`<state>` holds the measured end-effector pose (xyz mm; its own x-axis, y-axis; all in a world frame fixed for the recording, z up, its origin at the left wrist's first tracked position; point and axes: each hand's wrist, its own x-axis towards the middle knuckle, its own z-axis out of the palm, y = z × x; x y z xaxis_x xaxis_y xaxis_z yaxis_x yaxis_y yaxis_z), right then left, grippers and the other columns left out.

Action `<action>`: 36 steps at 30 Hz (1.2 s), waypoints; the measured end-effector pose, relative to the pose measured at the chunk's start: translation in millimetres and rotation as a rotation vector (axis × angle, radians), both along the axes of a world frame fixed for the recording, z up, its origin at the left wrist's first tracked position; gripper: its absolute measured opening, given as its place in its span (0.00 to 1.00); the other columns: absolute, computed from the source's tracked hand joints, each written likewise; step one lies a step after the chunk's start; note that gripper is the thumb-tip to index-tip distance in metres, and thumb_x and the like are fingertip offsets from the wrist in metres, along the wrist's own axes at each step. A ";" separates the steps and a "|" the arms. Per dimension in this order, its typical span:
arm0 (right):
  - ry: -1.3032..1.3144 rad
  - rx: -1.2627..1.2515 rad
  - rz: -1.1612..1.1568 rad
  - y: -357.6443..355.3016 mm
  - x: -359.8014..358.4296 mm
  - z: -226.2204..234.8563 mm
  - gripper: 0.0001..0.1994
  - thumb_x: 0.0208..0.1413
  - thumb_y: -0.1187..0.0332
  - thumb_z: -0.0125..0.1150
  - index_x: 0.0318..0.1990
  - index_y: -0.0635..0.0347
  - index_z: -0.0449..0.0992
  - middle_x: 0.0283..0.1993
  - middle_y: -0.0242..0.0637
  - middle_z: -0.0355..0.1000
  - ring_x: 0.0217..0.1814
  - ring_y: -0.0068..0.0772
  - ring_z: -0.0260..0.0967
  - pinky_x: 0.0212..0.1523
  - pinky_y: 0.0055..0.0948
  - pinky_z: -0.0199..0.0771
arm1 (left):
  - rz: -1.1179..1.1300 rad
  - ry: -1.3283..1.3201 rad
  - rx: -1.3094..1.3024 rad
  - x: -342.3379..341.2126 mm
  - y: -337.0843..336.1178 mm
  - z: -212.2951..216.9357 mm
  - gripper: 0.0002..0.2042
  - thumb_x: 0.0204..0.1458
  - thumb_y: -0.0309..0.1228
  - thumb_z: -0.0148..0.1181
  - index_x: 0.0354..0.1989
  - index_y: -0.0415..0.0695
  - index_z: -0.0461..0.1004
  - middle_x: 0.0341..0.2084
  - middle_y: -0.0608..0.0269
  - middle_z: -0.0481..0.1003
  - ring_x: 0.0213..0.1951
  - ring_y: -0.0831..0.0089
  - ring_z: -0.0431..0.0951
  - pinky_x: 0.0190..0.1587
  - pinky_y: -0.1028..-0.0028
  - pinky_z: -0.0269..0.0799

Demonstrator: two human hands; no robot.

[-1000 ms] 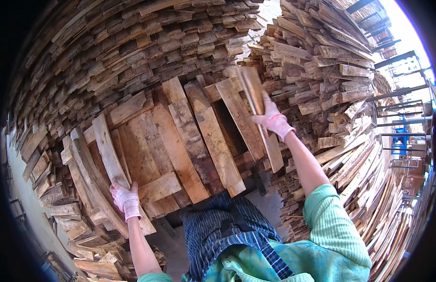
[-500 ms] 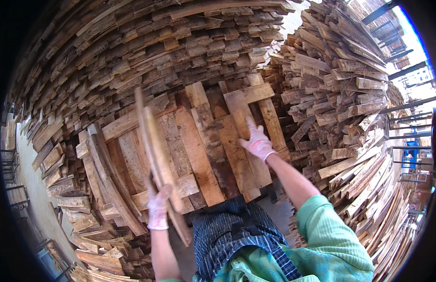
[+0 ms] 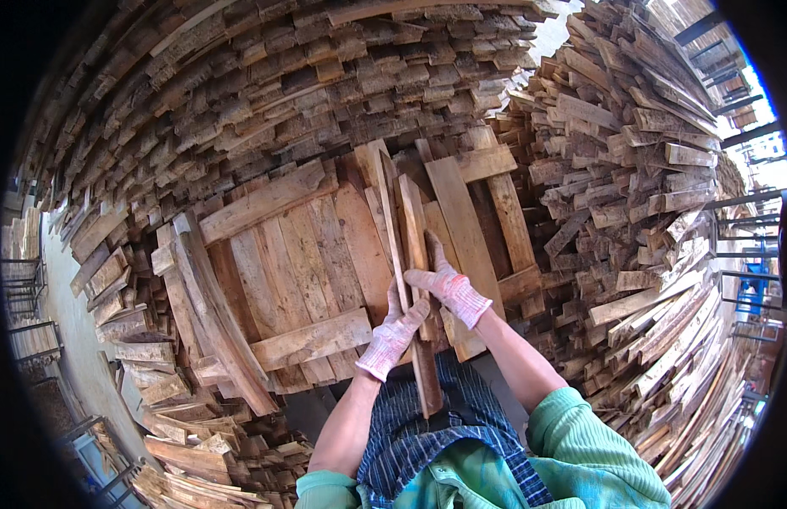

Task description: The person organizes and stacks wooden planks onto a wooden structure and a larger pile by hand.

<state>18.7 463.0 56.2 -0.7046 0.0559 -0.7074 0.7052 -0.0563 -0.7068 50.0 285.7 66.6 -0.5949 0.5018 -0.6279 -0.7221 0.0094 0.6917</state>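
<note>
My left hand (image 3: 395, 332), in a pale pinkish knit glove, is closed round the lower part of some narrow wooden boards (image 3: 416, 212) turned up on edge. Just above it on the right, my gloved right hand (image 3: 448, 288) grips the same boards, its thumb across them. They slant over a layer of flat planks (image 3: 304, 271) in front of me, their near ends by my apron. To the right of my right hand lies a pale flat board (image 3: 463, 229). The fingers' undersides are hidden.
A tall stack of rough boards (image 3: 266, 102) rises behind the planks. Another high pile (image 3: 614, 153) stands on the right. Curved boards (image 3: 215, 314) lie on the left side of the layer. Loose offcuts (image 3: 185, 458) heap at lower left, beside a grey floor strip (image 3: 79, 331).
My left hand has carried the boards rightward to the middle. My right hand has come off the flat board on the right and closed on the boards beside my left hand.
</note>
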 end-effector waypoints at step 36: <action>0.509 0.803 0.389 -122.1 -44.1 13.0 0.46 0.55 0.55 0.66 0.78 0.50 0.46 0.65 0.62 0.58 0.64 0.55 0.64 0.62 0.49 0.70 | 0.203 0.207 -1.242 -106.0 -340.2 25.3 0.51 0.52 0.50 0.69 0.78 0.61 0.39 0.66 0.32 0.59 0.64 0.40 0.67 0.65 0.50 0.66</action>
